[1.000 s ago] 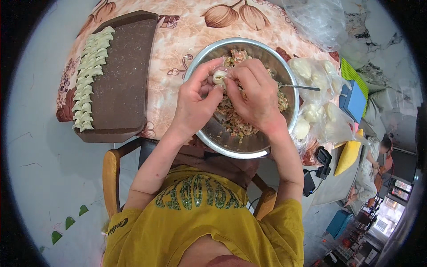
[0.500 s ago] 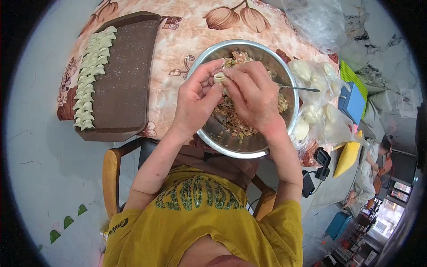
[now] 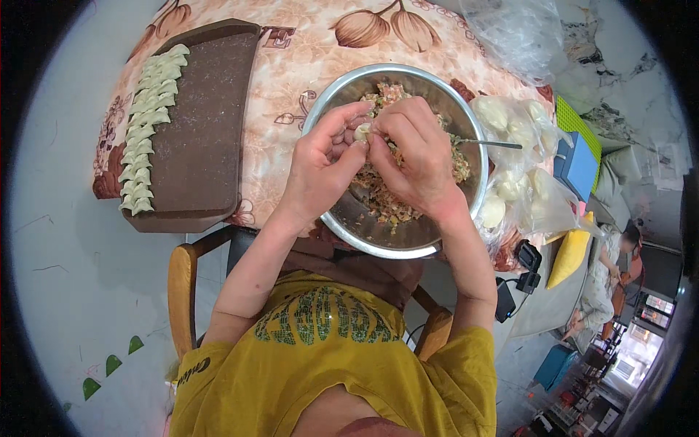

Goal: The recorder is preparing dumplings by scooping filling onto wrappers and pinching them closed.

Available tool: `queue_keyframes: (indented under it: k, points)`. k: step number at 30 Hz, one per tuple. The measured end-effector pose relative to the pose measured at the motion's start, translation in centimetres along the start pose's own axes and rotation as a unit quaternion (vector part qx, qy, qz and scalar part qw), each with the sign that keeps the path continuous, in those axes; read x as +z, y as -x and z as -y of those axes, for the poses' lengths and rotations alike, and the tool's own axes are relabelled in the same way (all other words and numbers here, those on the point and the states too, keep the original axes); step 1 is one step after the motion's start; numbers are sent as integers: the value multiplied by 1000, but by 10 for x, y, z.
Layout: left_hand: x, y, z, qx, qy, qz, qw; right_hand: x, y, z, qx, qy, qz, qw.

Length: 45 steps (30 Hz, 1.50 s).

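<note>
Both our hands keep pinching one small dumpling (image 3: 362,132) over the metal bowl (image 3: 331,109): the left hand (image 3: 324,164) cradles it in curled fingers, the right hand (image 3: 415,156) closes thumb and forefinger on its edge. Little has shifted in the last second, so we judge the sealing is ongoing. Beyond lie the filling (image 3: 382,200), a spoon (image 3: 491,143), bagged wrappers (image 3: 513,124) and folded dumplings lined on the brown tray (image 3: 196,131) on the surface (image 3: 291,65).

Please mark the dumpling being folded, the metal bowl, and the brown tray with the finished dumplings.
dumpling (image 3: 362,132), head view, on the pale dough showing between the fingertips.
metal bowl (image 3: 378,239), head view, on the bare inner wall near the person.
brown tray (image 3: 200,138), head view, on its bare middle, right of the dumpling row.
</note>
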State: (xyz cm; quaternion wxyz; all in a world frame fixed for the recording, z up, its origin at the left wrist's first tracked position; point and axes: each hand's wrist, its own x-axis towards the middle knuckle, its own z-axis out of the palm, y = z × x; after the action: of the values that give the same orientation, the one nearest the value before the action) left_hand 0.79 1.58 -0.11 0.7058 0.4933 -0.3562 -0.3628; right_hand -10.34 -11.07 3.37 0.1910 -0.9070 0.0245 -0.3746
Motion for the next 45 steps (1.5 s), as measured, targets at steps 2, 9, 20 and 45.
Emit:
queue_keyframes:
  k: [2,9,20,45]
  points:
    - [1,0,-1,8,4,-2,1000,0,0,1,1,3,4,1000]
    - [1,0,-2,-24,6,-9,1000,4,6,-4,16,-21,-18,999]
    - [0,0,2,-23,-4,10,1000,3,4,-3,45,-82,5,996]
    - [4,1,9,14,-47,18,999,1,6,-5,58,-97,45,993]
